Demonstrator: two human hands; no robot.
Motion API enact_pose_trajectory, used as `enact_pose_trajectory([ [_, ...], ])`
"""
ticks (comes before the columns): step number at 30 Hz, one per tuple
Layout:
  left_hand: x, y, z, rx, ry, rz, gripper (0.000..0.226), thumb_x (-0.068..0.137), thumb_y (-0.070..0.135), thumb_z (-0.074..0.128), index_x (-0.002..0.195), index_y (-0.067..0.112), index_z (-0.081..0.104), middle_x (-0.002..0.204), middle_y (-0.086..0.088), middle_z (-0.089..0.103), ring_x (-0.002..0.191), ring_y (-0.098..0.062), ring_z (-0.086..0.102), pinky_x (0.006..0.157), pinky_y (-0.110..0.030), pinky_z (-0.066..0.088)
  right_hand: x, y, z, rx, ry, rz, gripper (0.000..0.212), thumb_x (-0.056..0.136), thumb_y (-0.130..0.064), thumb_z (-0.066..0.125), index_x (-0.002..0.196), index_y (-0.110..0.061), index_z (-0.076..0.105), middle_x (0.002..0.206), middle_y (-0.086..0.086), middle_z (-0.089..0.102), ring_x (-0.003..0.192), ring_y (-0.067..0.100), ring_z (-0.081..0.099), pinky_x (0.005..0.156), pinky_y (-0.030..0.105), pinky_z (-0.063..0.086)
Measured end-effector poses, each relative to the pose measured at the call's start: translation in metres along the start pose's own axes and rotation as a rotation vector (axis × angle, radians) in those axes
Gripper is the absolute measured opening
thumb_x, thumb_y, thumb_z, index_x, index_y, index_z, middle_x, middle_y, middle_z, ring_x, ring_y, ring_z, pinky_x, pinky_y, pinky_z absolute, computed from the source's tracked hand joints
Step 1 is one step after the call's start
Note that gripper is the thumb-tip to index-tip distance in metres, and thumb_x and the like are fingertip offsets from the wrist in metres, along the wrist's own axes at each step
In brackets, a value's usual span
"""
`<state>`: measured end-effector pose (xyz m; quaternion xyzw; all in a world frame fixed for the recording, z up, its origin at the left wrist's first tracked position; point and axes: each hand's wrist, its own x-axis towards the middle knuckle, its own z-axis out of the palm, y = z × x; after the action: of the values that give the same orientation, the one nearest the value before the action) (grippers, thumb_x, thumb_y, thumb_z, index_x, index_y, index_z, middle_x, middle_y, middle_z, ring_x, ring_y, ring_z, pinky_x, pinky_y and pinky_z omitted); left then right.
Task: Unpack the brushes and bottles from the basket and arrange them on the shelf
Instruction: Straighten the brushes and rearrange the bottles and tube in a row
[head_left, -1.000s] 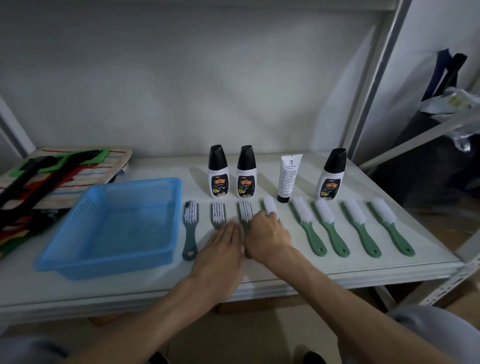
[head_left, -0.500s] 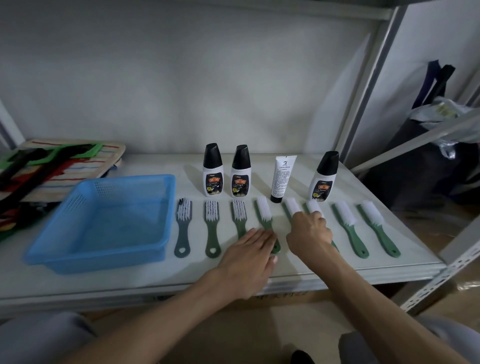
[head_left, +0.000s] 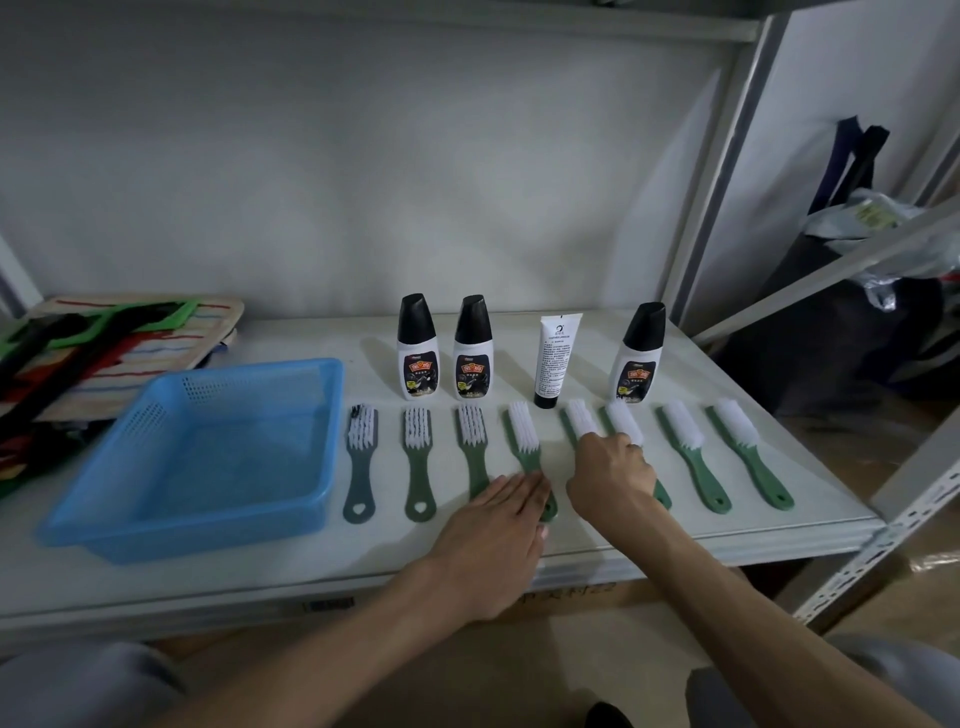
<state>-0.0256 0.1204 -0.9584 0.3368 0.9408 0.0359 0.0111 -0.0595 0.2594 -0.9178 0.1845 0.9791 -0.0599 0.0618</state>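
Several green-handled brushes with white bristles lie in a row along the front of the white shelf (head_left: 810, 483). Behind them stand three black-capped white bottles (head_left: 418, 358) and a white tube (head_left: 555, 361). The blue basket (head_left: 332, 441) sits at the left with nothing in it. My left hand (head_left: 493, 530) lies flat, its fingers on the handle ends of the third brush (head_left: 471, 441) and fourth brush (head_left: 524, 436). My right hand (head_left: 610, 473) is curled over the handles of the fifth brush (head_left: 581, 418) and sixth brush (head_left: 623, 422); its fingertips are hidden.
A striped fabric bag with green and black straps (head_left: 130, 338) lies at the shelf's back left. A grey upright post (head_left: 727, 171) and a slanted rail (head_left: 831, 270) stand at the right, with dark bags (head_left: 857, 322) behind them. The shelf's front edge runs under my forearms.
Both hands have moved right along the row, from the third and fourth brushes to the fourth, fifth and sixth. The brushes they left lie straight and evenly spaced.
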Motion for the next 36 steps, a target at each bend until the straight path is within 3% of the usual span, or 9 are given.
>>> enact_pose_trajectory([
  [7, -0.001, 0.006, -0.011, 0.001, 0.051, -0.004, 0.058, 0.105, 0.034, 0.021, 0.156, 0.008, 0.012, 0.164, -0.008, 0.016, 0.152, -0.018, 0.011, 0.123, -0.031, 0.0, -0.009, -0.006, -0.014, -0.017, 0.092, -0.018, 0.041, 0.087, -0.017, 0.064, 0.126, -0.007, 0.055, 0.13, 0.017, 0.049, 0.123, 0.033, 0.048, 0.094, 0.038, 0.046],
  [9, 0.004, 0.002, -0.033, -0.078, 0.245, -0.033, 0.05, 0.102, 0.03, 0.034, 0.148, 0.011, 0.039, 0.151, -0.009, 0.044, 0.141, -0.022, 0.038, 0.119, -0.036, 0.025, -0.015, -0.013, -0.025, 0.059, 0.203, -0.09, 0.032, 0.088, -0.015, 0.061, 0.118, -0.005, 0.057, 0.124, 0.016, 0.052, 0.119, 0.034, 0.051, 0.086, 0.038, 0.046],
  [11, 0.011, -0.011, -0.066, -0.179, 0.529, -0.133, 0.032, 0.096, 0.025, 0.046, 0.122, 0.018, 0.063, 0.121, -0.005, 0.068, 0.112, -0.024, 0.062, 0.093, -0.036, 0.049, -0.021, -0.023, -0.038, 0.198, 0.293, -0.204, 0.019, 0.088, -0.011, 0.054, 0.105, -0.002, 0.059, 0.115, 0.016, 0.056, 0.11, 0.038, 0.054, 0.076, 0.037, 0.043],
  [13, 0.021, -0.038, -0.098, -0.231, 0.73, -0.285, 0.021, 0.093, 0.024, 0.053, 0.107, 0.019, 0.066, 0.106, -0.001, 0.071, 0.097, -0.023, 0.066, 0.079, -0.036, 0.051, -0.019, -0.037, -0.047, 0.364, 0.326, -0.323, 0.021, 0.087, -0.01, 0.048, 0.097, 0.002, 0.061, 0.108, 0.019, 0.062, 0.101, 0.04, 0.058, 0.072, 0.036, 0.045],
  [16, 0.039, -0.095, -0.128, -0.355, 0.864, -0.456, 0.023, 0.088, 0.019, 0.062, 0.111, 0.012, 0.061, 0.109, -0.005, 0.067, 0.099, -0.022, 0.063, 0.084, -0.037, 0.052, 0.001, -0.061, -0.05, 0.479, 0.227, -0.402, 0.024, 0.089, -0.012, 0.048, 0.101, 0.005, 0.059, 0.105, 0.021, 0.064, 0.094, 0.039, 0.058, 0.073, 0.038, 0.048],
  [19, 0.051, -0.142, -0.128, -0.571, 0.821, -0.591, 0.04, 0.084, 0.017, 0.072, 0.119, 0.008, 0.057, 0.118, -0.01, 0.062, 0.108, -0.024, 0.061, 0.093, -0.033, 0.05, 0.032, -0.082, -0.036, 0.486, 0.15, -0.37, 0.013, 0.091, -0.012, 0.052, 0.097, -0.001, 0.05, 0.111, 0.023, 0.058, 0.089, 0.035, 0.052, 0.071, 0.035, 0.039],
  [25, 0.069, -0.172, -0.097, -0.647, 0.494, -0.696, 0.078, 0.072, 0.03, 0.086, 0.137, 0.009, 0.048, 0.131, -0.01, 0.058, 0.114, -0.024, 0.059, 0.095, -0.033, 0.046, 0.075, -0.105, -0.02, 0.662, 0.077, -0.219, 0.07, 0.075, -0.037, 0.079, 0.123, -0.004, 0.039, 0.124, 0.019, 0.049, 0.116, 0.039, 0.053, 0.098, 0.047, 0.046],
  [30, 0.077, -0.183, -0.086, -0.613, 0.494, -0.694, 0.058, 0.073, 0.03, 0.085, 0.123, 0.012, 0.061, 0.109, -0.006, 0.066, 0.094, -0.021, 0.063, 0.078, -0.027, 0.044, 0.09, -0.119, -0.01, 0.683, 0.064, -0.216, 0.055, 0.08, -0.029, 0.075, 0.119, -0.006, 0.043, 0.118, 0.017, 0.058, 0.108, 0.039, 0.06, 0.082, 0.04, 0.048],
  [36, 0.084, -0.187, -0.083, -0.594, 0.553, -0.694, 0.03, 0.082, 0.023, 0.078, 0.106, 0.009, 0.067, 0.091, -0.002, 0.065, 0.086, -0.022, 0.063, 0.078, -0.03, 0.048, 0.097, -0.127, -0.004, 0.722, 0.12, -0.21, 0.041, 0.085, -0.021, 0.068, 0.117, -0.004, 0.048, 0.115, 0.018, 0.06, 0.104, 0.039, 0.061, 0.072, 0.036, 0.043],
])
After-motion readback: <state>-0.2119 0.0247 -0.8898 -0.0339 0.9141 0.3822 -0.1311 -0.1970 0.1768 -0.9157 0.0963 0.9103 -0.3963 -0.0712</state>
